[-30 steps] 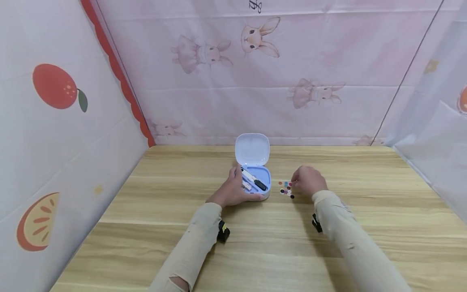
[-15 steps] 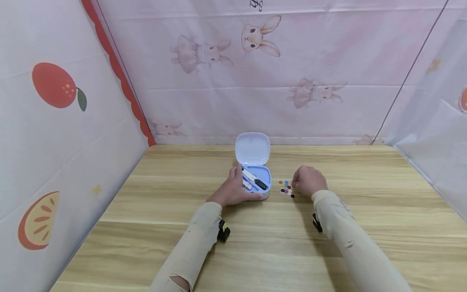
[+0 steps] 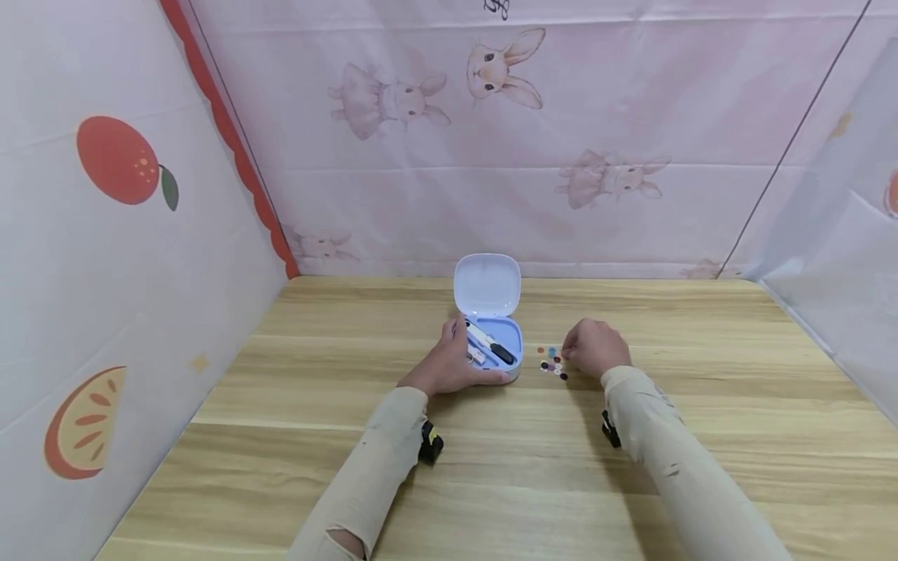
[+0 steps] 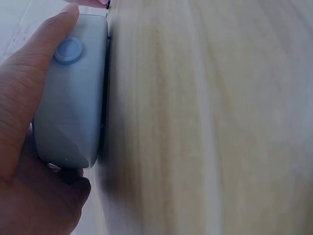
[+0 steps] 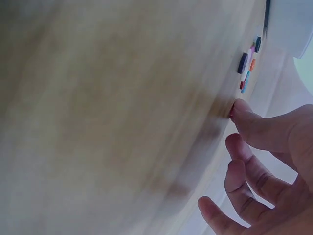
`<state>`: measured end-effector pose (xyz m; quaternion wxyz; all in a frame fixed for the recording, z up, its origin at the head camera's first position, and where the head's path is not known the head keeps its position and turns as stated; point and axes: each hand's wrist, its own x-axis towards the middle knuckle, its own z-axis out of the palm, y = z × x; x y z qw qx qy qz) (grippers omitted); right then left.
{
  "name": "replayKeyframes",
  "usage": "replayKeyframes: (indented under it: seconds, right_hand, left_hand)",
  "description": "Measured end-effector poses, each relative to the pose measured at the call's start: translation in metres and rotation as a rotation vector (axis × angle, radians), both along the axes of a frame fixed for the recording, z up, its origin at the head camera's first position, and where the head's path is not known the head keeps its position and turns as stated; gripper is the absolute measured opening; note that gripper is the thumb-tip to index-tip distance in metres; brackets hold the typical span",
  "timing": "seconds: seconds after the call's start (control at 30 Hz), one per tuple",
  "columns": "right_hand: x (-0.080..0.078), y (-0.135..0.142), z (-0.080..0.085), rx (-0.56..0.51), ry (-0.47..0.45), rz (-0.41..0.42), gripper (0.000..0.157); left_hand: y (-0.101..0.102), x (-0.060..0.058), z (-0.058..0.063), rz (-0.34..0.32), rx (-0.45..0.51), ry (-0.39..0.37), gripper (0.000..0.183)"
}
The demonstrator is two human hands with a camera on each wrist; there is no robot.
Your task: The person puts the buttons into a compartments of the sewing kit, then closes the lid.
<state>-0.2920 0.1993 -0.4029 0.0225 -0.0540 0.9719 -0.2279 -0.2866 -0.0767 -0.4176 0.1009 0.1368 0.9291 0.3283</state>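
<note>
My left hand [image 3: 445, 366] grips a small pale blue box [image 3: 517, 369] from its left side, thumb along the front wall. The lid [image 3: 487, 284] stands raised at the back. Inside lies a slim white tool with a black end [image 3: 501, 354], beside a small white piece [image 3: 476, 355]. In the left wrist view a round blue catch [image 4: 68, 50] shows beside the thumb. My right hand [image 3: 596, 347] is at the cluster of small buttons right of the box, pinching a red button [image 5: 231, 115] at table level, mostly hidden by the thumb tip.
Several loose buttons lie between box and right hand, among them an orange button [image 3: 541, 351], a blue button [image 3: 552, 353] and a dark button [image 3: 564, 377]. Beyond the wooden table [image 3: 491, 483] hangs a pink rabbit-print curtain [image 3: 421, 195]; fruit-print sheeting flanks it.
The red button beside my right fingertips, in sight a second ago, is now mostly covered by them. Both hands stay nearly still; the head view has shifted slightly.
</note>
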Motion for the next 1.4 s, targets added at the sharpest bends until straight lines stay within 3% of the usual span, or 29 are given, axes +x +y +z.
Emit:
replayKeyframes:
  seconds: [0.5, 1.17, 1.4]
  right_hand:
    - [-0.0001, 0.0003, -0.0027, 0.007, 0.046, -0.001, 0.009]
    - [0.0017, -0.0010, -0.0030, 0.004, 0.024, 0.013, 0.008]
    - [-0.0007, -0.0007, -0.0010, -0.007, 0.065, 0.001, 0.010]
  left_hand:
    - [-0.0021, 0.0007, 0.0002, -0.008, 0.007, 0.002, 0.141]
    - [-0.0019, 0.0013, -0.0025, -0.001, 0.019, -0.001, 0.141]
    - [-0.0011, 0.0008, -0.0036, 0.001, 0.007, 0.003, 0.142]
